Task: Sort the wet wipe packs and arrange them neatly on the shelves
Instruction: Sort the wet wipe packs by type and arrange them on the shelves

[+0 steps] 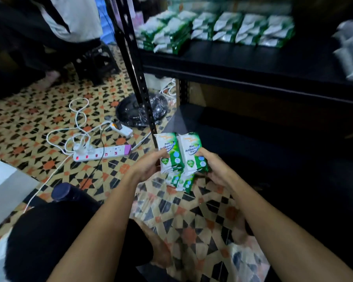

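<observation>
My left hand [149,166] grips a green and white wipe pack [168,152] by its left side. My right hand [213,167] grips a second matching pack [192,150] pressed against the first, side by side. More packs [181,181] show under them, between my hands. Both hands are held low in front of the black shelf's bottom level [253,143]. On the shelf board above [243,55], several rows of the same green and white packs [212,29] stand stacked.
The black shelf post [140,82] rises left of my hands. A white power strip [102,154] and tangled cables [77,123] lie on the patterned tile floor. A dark bottle cap [63,191] is by my knee. Another person's legs and a stool [90,58] are behind. Clear plastic wrap [181,220] lies below.
</observation>
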